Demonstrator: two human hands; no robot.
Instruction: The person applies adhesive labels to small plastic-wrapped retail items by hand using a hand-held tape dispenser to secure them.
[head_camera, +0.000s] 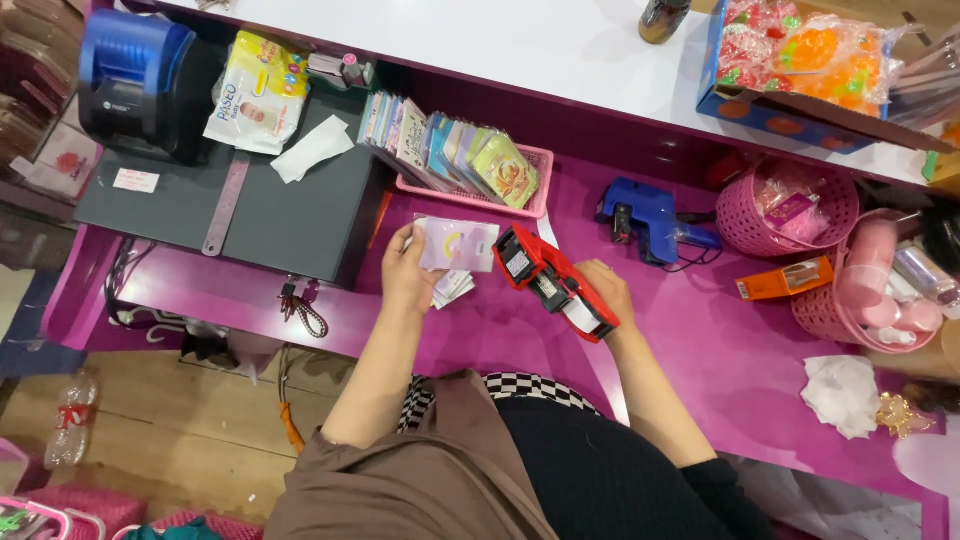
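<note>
The person's dark top and brown sleeve fill the near edge, both forearms reaching out over the magenta counter (700, 340), the largest surface here, which runs beneath both hands and carries everything else. Beyond the left hand sits the grey box (290, 200), with a blue and black receipt printer (135, 85) at its far left corner and a pack of tissues (258, 92) beside that. Just beyond both hands a pink tray (535, 185) keeps small packets standing on edge in a row, within easy reach. Past the right hand lies a blue price gun (645, 220), and further right stand pink baskets (795, 215) of small goods. The right hand (605, 290) is closed around a red price gun (555, 282), its head turned toward the left hand, apparently to meet the packet there. The left hand (405, 275) pinches a pale lilac packet (458, 243) by its edge, face up and level, presenting a flat surface. A small stack of similar packets (452, 288) lies under it, just beside the left hand.
</note>
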